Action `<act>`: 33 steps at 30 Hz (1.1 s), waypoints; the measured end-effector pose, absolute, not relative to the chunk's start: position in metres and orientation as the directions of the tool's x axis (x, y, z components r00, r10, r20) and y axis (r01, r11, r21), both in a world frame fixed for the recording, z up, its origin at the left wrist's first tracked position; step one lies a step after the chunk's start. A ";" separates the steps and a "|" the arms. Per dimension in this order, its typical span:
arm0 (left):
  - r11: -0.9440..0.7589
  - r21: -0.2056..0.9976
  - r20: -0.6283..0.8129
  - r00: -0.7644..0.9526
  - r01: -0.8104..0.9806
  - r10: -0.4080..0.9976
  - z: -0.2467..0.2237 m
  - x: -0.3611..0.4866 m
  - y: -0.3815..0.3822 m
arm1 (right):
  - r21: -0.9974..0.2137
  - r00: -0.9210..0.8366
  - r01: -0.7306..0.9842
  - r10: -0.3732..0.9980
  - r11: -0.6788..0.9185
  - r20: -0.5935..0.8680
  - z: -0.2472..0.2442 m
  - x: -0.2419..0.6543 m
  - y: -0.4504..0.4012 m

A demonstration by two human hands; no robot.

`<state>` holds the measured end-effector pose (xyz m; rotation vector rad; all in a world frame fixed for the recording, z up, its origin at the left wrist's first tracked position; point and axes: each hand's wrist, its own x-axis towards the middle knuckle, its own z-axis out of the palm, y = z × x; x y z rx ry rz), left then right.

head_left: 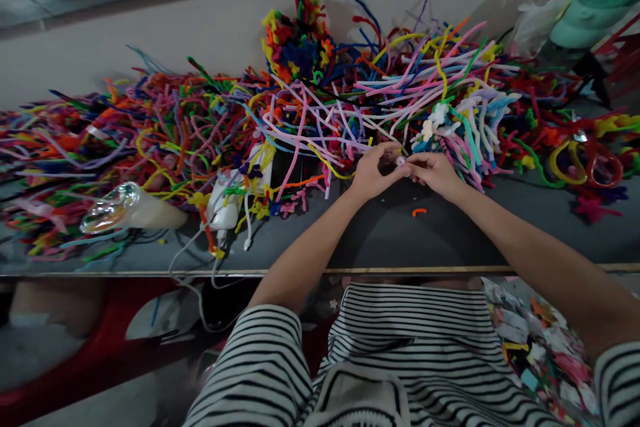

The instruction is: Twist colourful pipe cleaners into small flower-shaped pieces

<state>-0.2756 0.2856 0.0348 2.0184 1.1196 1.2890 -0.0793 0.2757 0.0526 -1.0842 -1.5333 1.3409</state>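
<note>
My left hand [376,172] and my right hand [436,173] meet over the dark table [370,240], fingertips pinched together. Between them is a small pale pink-purple piece [401,161], partly hidden by the fingers; both hands hold it. A short orange piece [419,212] lies on the table just below my hands. Behind them spreads a large pile of multicoloured fuzzy stems [320,113]. A bundle of white, blue and pink stems [470,127] is close behind my right hand.
Scissors with yellow and red handles [570,163] lie at the right. Towards the left are a white power strip [224,203] with cables and a pale bottle [155,211]. A mint-green container [580,17] stands at the back right.
</note>
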 end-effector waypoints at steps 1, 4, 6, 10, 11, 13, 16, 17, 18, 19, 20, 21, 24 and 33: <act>-0.612 0.677 0.552 0.268 0.408 0.789 0.035 -0.276 0.285 | -0.995 -0.284 0.071 0.958 0.068 0.045 0.052 -0.080 0.274; -0.774 0.420 0.636 0.455 0.473 0.623 0.033 -0.278 0.284 | -0.998 -0.245 0.014 0.968 0.055 0.050 0.049 -0.082 0.271; -0.795 0.327 0.631 0.508 0.511 0.586 0.030 -0.278 0.286 | -1.000 -0.247 -0.007 0.969 0.017 0.018 0.048 -0.082 0.271; -0.774 0.326 0.601 0.514 0.543 0.613 0.024 -0.279 0.290 | -1.000 -0.274 -0.025 0.962 -0.013 -0.006 0.045 -0.078 0.274; -0.779 0.337 0.602 0.516 0.528 0.610 0.023 -0.279 0.291 | -1.000 -0.277 -0.025 0.961 -0.008 -0.001 0.045 -0.077 0.275; -0.792 0.351 0.609 0.521 0.500 0.598 0.022 -0.280 0.292 | -1.000 -0.286 -0.023 0.958 -0.002 0.005 0.045 -0.076 0.276; -0.796 0.357 0.610 0.524 0.488 0.595 0.022 -0.280 0.293 | -1.000 -0.304 0.003 0.953 0.004 0.003 0.047 -0.076 0.276; -0.793 0.361 0.606 0.523 0.491 0.599 0.022 -0.280 0.293 | -1.000 -0.306 0.014 0.952 0.007 0.002 0.048 -0.076 0.276; -0.789 0.365 0.600 0.523 0.495 0.606 0.022 -0.280 0.293 | -1.000 -0.304 0.025 0.953 0.011 0.003 0.048 -0.077 0.275; -0.783 0.370 0.592 0.523 0.499 0.613 0.021 -0.280 0.293 | -0.999 -0.301 0.038 0.954 0.019 0.007 0.049 -0.077 0.275; -0.779 0.376 0.585 0.524 0.502 0.620 0.021 -0.280 0.293 | -0.998 -0.297 0.053 0.955 0.031 0.014 0.049 -0.077 0.275; -0.775 0.383 0.576 0.526 0.502 0.626 0.021 -0.280 0.293 | -0.996 -0.294 0.071 0.955 0.046 0.023 0.049 -0.077 0.275; -0.767 0.404 0.560 0.528 0.499 0.638 0.020 -0.279 0.294 | -0.988 -0.281 0.123 0.958 0.093 0.055 0.047 -0.077 0.275; -0.694 0.566 0.525 0.453 0.446 0.720 0.026 -0.280 0.292 | -0.976 -0.210 0.117 0.965 0.184 0.156 0.040 -0.081 0.274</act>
